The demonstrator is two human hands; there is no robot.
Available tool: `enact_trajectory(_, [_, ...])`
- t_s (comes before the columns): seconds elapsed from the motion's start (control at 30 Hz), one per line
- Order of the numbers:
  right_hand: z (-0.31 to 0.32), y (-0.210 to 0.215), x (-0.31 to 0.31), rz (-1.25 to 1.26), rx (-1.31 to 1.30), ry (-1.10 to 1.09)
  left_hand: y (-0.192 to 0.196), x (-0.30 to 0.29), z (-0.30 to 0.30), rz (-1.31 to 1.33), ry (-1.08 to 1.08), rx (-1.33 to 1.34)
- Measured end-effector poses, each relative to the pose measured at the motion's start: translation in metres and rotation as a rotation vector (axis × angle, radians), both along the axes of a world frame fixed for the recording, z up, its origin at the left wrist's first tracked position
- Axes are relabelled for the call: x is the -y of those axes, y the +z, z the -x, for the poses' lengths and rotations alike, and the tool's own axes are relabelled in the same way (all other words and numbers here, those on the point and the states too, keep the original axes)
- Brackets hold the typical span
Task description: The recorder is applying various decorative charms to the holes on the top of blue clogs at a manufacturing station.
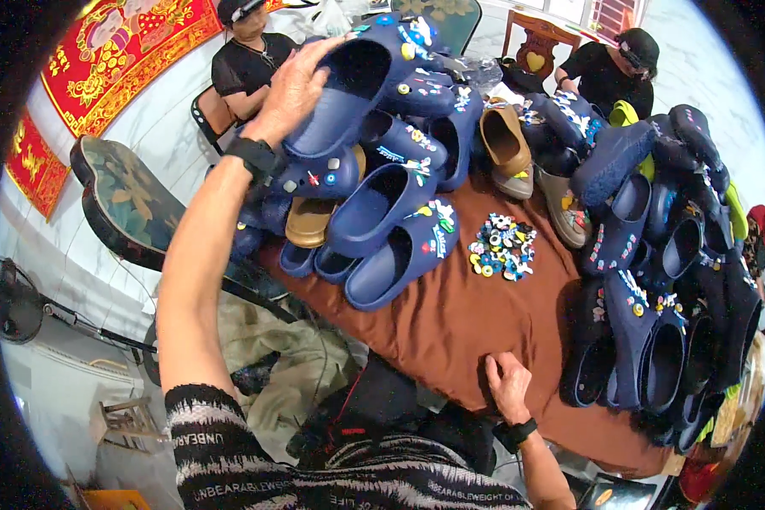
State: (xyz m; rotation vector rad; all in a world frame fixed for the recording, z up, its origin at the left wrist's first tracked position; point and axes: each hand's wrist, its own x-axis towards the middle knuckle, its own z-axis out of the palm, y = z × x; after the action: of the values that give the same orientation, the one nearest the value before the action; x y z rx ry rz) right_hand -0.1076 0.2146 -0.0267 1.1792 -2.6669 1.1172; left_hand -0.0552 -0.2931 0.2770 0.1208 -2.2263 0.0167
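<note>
My left hand (291, 98) reaches up to the top of the left pile and closes over the side rim of a navy clog (348, 95). The fingers lie along its outer side, with the thumb near its opening. Beneath it are more navy clogs (381, 204) with colourful charms, and a tan clog (313, 223) wedged among them. My right hand (509, 388) rests at the near edge of the brown-covered table (450, 344), thumb and forefinger apart, nothing visible in it. Beyond it lies a small heap of mixed shoe charms (502, 246).
A second large pile of dark clogs (646, 336) covers the table's right side. Two people in black sit across the table, one far left (251, 64) and one far right (608, 72). A dark-framed chair (132, 200) stands at left, a stool (132, 422) below it.
</note>
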Motion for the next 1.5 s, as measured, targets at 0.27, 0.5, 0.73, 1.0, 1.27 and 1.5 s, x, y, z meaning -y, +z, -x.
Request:
enact_trajectory(0.27, [0.000,0.000,0.000,0.023,-0.004,-0.005,0.022,0.060,-0.026,0.350,0.160,0.267])
enact_trajectory(0.5, [0.000,0.000,0.003,0.015,-0.009,0.004,-0.016,0.125,-0.046,0.657,0.489,0.214])
enact_trajectory(0.73, [-0.001,0.006,0.005,0.034,0.008,-0.009,-0.037,0.119,-0.043,0.302,0.527,0.207])
enact_trajectory(1.0, [-0.001,-0.002,0.003,0.024,-0.021,-0.011,-0.044,0.101,-0.036,0.231,0.449,0.159])
enact_trajectory(1.27, [-0.001,0.000,0.002,0.018,-0.025,-0.005,-0.047,0.014,-0.079,0.129,0.204,-0.006])
enact_trajectory(1.5, [0.001,0.000,0.002,0.025,-0.010,-0.008,-0.095,-0.036,-0.147,-0.002,0.357,0.278])
